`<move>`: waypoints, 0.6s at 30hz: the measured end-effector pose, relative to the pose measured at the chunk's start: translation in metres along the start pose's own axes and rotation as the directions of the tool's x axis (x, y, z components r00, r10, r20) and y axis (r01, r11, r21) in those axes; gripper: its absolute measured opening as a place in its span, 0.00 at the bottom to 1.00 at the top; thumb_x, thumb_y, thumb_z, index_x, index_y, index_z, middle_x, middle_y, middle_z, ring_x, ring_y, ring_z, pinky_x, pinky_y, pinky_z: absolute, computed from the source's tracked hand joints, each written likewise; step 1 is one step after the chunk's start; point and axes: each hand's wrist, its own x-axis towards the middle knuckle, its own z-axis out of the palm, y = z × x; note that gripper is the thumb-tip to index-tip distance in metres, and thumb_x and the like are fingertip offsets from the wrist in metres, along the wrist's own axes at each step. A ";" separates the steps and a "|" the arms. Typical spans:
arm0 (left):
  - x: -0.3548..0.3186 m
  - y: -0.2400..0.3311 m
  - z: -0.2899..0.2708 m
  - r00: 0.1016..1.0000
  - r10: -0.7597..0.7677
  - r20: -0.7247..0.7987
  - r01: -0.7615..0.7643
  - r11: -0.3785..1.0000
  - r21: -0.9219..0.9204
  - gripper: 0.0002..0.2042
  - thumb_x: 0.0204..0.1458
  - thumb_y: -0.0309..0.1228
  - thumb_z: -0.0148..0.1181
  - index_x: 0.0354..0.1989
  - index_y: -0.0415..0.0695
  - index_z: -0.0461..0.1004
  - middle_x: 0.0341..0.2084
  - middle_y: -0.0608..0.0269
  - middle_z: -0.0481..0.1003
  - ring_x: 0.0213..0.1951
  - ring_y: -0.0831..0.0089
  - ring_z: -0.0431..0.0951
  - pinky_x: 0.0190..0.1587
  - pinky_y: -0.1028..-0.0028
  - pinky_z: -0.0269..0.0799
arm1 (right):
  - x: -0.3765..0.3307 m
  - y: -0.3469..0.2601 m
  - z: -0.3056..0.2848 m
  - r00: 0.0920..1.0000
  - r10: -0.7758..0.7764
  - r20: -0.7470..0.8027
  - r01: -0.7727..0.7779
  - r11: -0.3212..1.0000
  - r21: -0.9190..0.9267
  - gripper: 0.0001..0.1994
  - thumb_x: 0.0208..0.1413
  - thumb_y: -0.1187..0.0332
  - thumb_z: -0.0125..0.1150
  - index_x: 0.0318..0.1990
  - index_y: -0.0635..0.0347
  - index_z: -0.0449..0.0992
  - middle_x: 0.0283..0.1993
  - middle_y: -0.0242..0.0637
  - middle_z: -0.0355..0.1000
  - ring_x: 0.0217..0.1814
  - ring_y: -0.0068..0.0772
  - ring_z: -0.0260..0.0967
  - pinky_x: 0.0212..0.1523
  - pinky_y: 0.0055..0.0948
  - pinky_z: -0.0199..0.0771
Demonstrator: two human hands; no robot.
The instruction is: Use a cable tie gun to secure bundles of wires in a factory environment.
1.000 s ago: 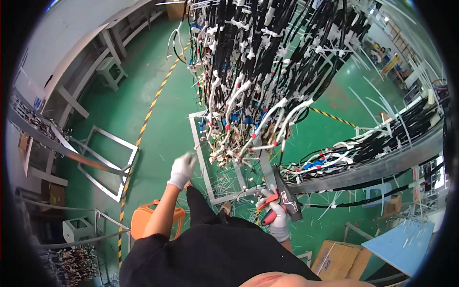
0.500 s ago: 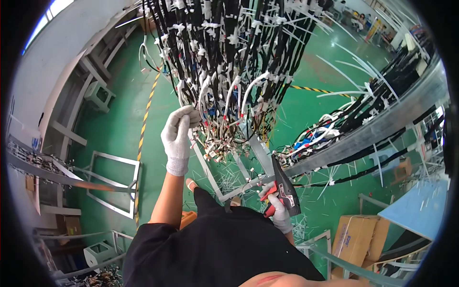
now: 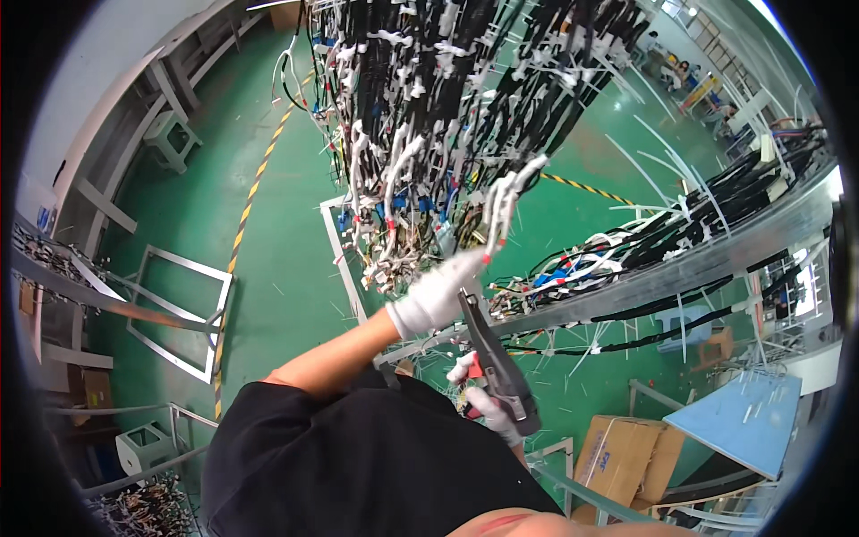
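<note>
Left gloved hand (image 3: pixel 434 297), blurred, at white cable branches (image 3: pixel 510 185) of hanging wire harness (image 3: pixel 420 89); grip unclear. Right gloved hand (image 3: pixel 492 416) grasps cable-tie gun (image 3: pixel 501 371). Step seems branch positioning; next move calls for steadying them.
</note>
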 end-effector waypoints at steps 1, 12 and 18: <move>-0.010 0.004 0.005 0.975 -0.125 0.186 0.129 0.992 -0.014 0.25 0.52 0.28 0.59 0.61 0.46 0.65 0.46 0.46 0.75 0.47 0.53 0.78 0.50 0.61 0.75 | 0.006 -0.008 0.008 1.000 0.002 0.003 -0.002 1.000 -0.014 0.18 0.53 0.79 0.53 0.54 0.64 0.68 0.42 0.39 0.70 0.47 0.30 0.70 0.53 0.34 0.70; -0.043 -0.002 -0.117 0.949 -0.120 -0.292 0.121 0.993 -0.016 0.15 0.53 0.15 0.57 0.49 0.38 0.76 0.39 0.53 0.79 0.40 0.62 0.81 0.45 0.70 0.76 | 0.069 -0.017 0.094 0.977 -0.100 -0.190 0.102 0.995 -0.004 0.16 0.59 0.81 0.52 0.55 0.62 0.67 0.44 0.33 0.69 0.46 0.23 0.67 0.51 0.27 0.68; -0.056 -0.031 -0.144 0.894 -0.164 -0.417 0.123 0.985 -0.122 0.15 0.53 0.14 0.57 0.50 0.35 0.73 0.43 0.51 0.77 0.44 0.63 0.79 0.48 0.70 0.74 | 0.094 -0.008 0.147 0.967 -0.151 -0.203 0.119 0.980 -0.159 0.18 0.59 0.79 0.54 0.56 0.61 0.67 0.45 0.32 0.69 0.47 0.22 0.67 0.51 0.26 0.68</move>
